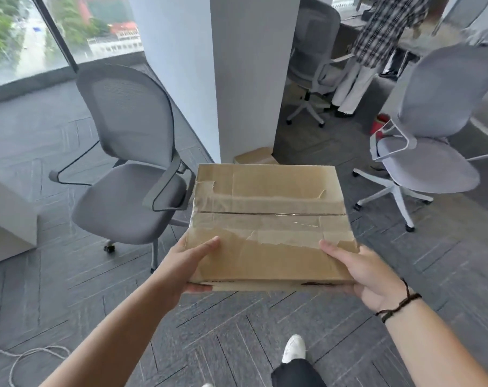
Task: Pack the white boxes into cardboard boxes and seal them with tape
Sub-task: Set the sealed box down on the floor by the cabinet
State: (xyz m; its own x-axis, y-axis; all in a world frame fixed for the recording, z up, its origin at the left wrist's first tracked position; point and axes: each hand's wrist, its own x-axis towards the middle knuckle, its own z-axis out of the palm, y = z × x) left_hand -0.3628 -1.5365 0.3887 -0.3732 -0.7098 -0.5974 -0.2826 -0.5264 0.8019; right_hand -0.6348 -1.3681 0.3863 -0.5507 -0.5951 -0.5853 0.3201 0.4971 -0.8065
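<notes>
You carry the cardboard box at frame centre, off the floor, its top flaps closed under clear tape. Your left hand clamps its 8 o'clock corner, thumb on top, fingers beneath. Your right hand clamps its 4 o'clock corner likewise. A grey chair stands at 9 o'clock, a white pillar at 12 o'clock.

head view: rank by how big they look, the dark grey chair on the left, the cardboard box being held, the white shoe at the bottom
1. dark grey chair, though it stands farther off
2. cardboard box, near the camera, so only roughly comparable
3. white shoe, clearly smallest
</notes>
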